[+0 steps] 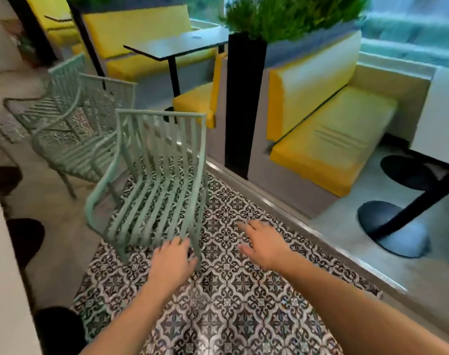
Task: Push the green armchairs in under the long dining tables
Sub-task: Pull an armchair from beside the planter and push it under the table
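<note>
Left hand, fingers spread, meets the front edge of a stiff, probably light slatted green armchair just ahead, best pushed by its frame; right hand hovers open, empty.

No text, label, brand, number or sign can be read anywhere in view.

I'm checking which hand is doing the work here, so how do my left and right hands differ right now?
The left hand reaches to the front seat edge of the nearest green armchair and seems to touch it; the right hand is clear of the chair, over the patterned floor tiles. The left hand's fingers bend slightly at the seat edge; the right hand's fingers are spread and pointing left. Both are bare, palm down, and grip nothing.
</note>
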The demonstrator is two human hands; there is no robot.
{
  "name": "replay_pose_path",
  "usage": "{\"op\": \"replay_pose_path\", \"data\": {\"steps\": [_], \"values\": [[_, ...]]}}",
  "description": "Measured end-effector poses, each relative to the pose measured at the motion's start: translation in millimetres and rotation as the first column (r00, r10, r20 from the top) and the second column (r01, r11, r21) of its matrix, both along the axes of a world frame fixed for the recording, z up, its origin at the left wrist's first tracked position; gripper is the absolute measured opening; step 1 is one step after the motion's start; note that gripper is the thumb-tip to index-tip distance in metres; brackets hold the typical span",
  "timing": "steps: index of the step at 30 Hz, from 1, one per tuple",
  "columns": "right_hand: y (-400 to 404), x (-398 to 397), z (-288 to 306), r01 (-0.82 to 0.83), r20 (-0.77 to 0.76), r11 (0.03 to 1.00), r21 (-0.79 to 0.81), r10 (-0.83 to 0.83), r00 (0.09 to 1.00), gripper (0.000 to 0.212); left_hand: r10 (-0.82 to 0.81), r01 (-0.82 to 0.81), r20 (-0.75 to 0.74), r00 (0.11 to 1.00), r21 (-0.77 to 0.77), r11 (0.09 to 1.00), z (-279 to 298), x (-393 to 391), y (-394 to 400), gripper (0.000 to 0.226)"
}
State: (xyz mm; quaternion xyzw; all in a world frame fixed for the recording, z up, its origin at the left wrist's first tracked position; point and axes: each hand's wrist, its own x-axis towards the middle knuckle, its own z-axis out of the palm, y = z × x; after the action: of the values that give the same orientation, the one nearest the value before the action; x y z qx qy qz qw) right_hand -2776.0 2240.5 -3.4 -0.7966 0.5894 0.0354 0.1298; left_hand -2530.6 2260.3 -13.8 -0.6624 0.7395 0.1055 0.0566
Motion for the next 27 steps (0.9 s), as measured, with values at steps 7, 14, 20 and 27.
{"op": "replay_pose_path", "data": {"steps": [7, 14, 20, 27], "values": [[-155.8, -32.8, 9.9, 0.088, 0.146, 0.995, 0.034, -0.093, 0.985, 0.065, 0.059, -0.06, -0.029, 0.998, -0.047, 0.997, 10.3, -27.5, -156.9, 0.055], [-327.9, -73.3, 7.0, 0.013, 0.216, 1.0, 0.025, -0.018, 0.976, 0.063, 0.173, -0.173, 0.012, 0.985, -0.004, 0.985, 14.5, -71.0, -303.8, 0.055], [-473.7, -71.2, 20.1, -0.094, 0.133, 0.995, -0.037, 0.098, 0.986, 0.06, 0.311, -0.311, -0.021, 0.95, -0.003, 0.95, 26.4, -75.5, -418.8, 0.051], [-624.2, -14.7, 15.8, -0.321, 0.03, 0.945, -0.068, 0.323, 0.946, 0.059, 0.381, -0.381, -0.03, 0.924, -0.016, 0.924, 12.1, -42.7, -546.5, 0.054]]}}
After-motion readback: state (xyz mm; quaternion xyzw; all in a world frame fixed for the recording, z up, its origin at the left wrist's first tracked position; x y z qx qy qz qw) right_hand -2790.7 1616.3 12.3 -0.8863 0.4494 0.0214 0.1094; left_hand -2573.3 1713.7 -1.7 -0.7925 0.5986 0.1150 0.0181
